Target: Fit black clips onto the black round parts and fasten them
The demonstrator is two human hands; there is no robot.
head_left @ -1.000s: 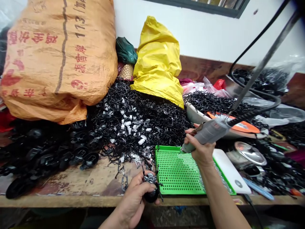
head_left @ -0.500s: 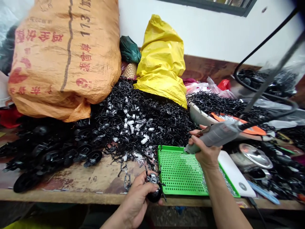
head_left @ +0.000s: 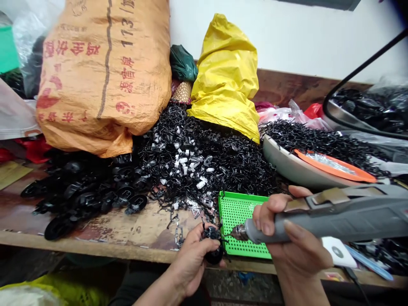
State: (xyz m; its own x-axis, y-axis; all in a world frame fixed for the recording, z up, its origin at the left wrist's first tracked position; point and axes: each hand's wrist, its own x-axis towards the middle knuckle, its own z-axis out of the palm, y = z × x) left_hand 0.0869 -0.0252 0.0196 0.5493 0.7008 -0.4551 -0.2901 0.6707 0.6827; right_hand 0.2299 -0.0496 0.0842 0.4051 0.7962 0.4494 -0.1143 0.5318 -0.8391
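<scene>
Between the thumb and fingers of my left hand [head_left: 195, 260] is a black round plastic part [head_left: 214, 254] with thin arms sticking out, held at the bench's front edge. My right hand [head_left: 295, 242] is wrapped around a grey electric screwdriver [head_left: 338, 219], which lies almost level and points left. Its bit tip is close to the black part; whether they touch I cannot tell. Under the screwdriver sits a green perforated tray [head_left: 244, 250], partly covered by my hand and the tool.
Behind is a heap of small black parts [head_left: 229, 165] with white pieces [head_left: 183, 160] among it. Black round assemblies [head_left: 92, 191] lie left. An orange sack [head_left: 105, 80] and a yellow bag [head_left: 226, 76] stand behind. At right, an orange dish [head_left: 360, 172] holds screws over a pale basin [head_left: 280, 163].
My right hand has brought the screwdriver from above the tray down toward the black part, turning it nearly level. My left hand keeps its hold. The view has shifted a little left.
</scene>
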